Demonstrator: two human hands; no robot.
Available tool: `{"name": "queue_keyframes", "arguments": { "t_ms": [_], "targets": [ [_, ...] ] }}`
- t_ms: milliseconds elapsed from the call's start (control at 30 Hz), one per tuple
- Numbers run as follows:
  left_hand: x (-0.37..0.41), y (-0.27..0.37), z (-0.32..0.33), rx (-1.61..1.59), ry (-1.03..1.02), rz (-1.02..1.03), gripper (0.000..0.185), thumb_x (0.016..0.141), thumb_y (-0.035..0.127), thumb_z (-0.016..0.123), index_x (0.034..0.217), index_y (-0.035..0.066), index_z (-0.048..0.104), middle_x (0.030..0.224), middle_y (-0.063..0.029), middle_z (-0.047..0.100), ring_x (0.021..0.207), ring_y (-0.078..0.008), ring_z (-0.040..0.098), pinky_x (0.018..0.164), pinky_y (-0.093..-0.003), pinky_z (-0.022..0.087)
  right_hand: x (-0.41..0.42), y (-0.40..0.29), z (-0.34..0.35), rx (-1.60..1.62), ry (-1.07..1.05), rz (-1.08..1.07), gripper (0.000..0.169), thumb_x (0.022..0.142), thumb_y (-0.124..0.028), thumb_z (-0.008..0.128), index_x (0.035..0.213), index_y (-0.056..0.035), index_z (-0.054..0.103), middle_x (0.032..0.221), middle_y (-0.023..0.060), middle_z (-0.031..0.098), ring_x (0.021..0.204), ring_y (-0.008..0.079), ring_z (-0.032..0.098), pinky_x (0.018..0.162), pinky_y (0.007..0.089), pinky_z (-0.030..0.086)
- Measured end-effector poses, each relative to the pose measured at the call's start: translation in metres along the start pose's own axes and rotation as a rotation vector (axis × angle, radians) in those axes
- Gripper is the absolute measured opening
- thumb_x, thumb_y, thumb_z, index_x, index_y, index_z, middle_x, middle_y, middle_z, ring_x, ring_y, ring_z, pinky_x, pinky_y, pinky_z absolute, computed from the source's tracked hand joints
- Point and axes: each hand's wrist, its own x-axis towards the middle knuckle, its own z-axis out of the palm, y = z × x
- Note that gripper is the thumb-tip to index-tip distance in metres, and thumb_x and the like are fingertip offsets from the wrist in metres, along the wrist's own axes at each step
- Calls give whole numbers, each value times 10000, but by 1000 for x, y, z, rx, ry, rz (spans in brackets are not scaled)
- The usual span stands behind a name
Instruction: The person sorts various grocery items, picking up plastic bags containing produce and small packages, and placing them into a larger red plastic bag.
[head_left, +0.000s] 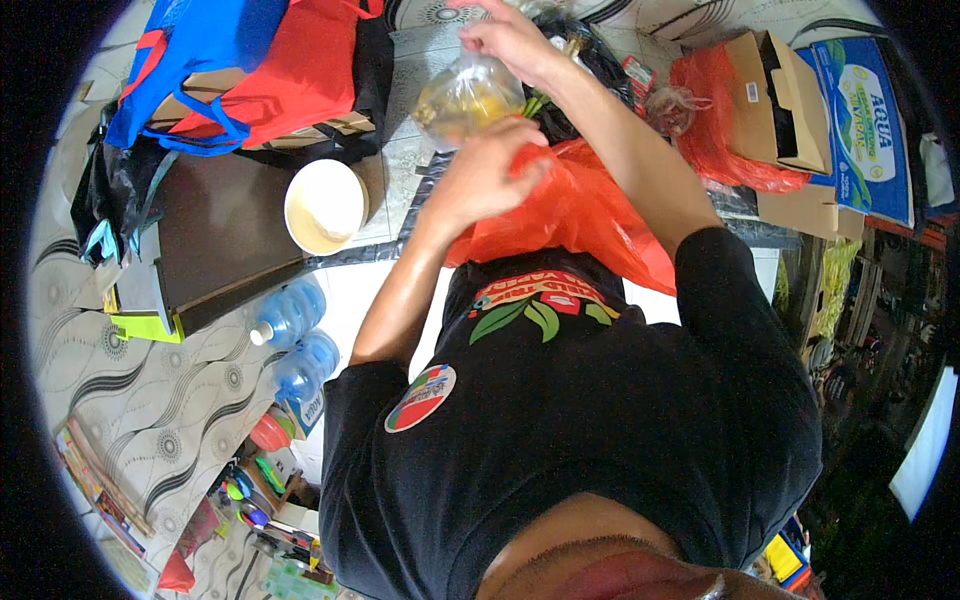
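Note:
A clear plastic bag (469, 101) with yellowish contents stands on the tiled counter before me. My right hand (506, 41) has its fingers at the top of this bag, pinched on the gathered plastic. Below and in front of the bag is my left hand (491, 169), its fingers bent and blurred, over a red plastic bag (577, 195). Whether the left fingers hold any plastic is unclear. The red bag spreads along the counter's edge against my shirt. Green stalks (535, 103) and a black plastic bag (600, 67) lie behind my right forearm.
A white paper tub (325, 207) stands at the left, near blue and red tote bags (300, 82). At the right are another red plastic bag (701, 112), an open cardboard box (776, 112) and a blue carton (862, 135). Large plastic bottles (291, 313) stand lower left.

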Motion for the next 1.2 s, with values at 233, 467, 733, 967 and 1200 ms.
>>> {"name": "queue_keyframes", "arguments": {
  "t_ms": [233,467,733,967,1200],
  "targets": [
    [-20,31,29,186,-302,-718,447,974,302,573,1331,34,572,1082,-260,691,974,-428,674,842,-529,534,-45,-165,10,137,-121,-300,663,878,83,560,1492,-67,359,1093,148,621,786,135,584,678,235,489],
    [-70,44,31,571,-359,-701,406,762,266,777,1093,56,674,956,-208,707,910,-411,695,817,-510,570,-107,-242,-17,101,-482,-597,795,864,32,598,1544,-72,201,1202,240,583,792,139,554,662,229,482],
    [-123,49,-12,-455,213,-688,291,793,-120,534,1034,35,481,934,-116,625,851,-147,606,694,-273,462,-178,-236,-23,58,-580,-634,1002,839,-145,705,1570,-69,25,1282,232,522,849,135,511,700,252,458],
    [-98,125,-79,251,125,-208,321,676,-127,564,953,34,571,1214,-190,631,1028,-393,641,877,-391,515,-245,-217,7,-50,-506,-582,1160,812,-317,773,1587,-81,-57,1342,214,468,887,138,480,743,267,439],
    [-112,72,-96,264,-581,-215,556,704,-89,515,1248,-27,611,1310,-261,531,1160,-430,584,980,-463,482,-327,-232,17,-211,-285,-344,1329,639,-501,797,1590,-25,-1,1407,217,332,985,169,439,860,291,368]
  ]
}}
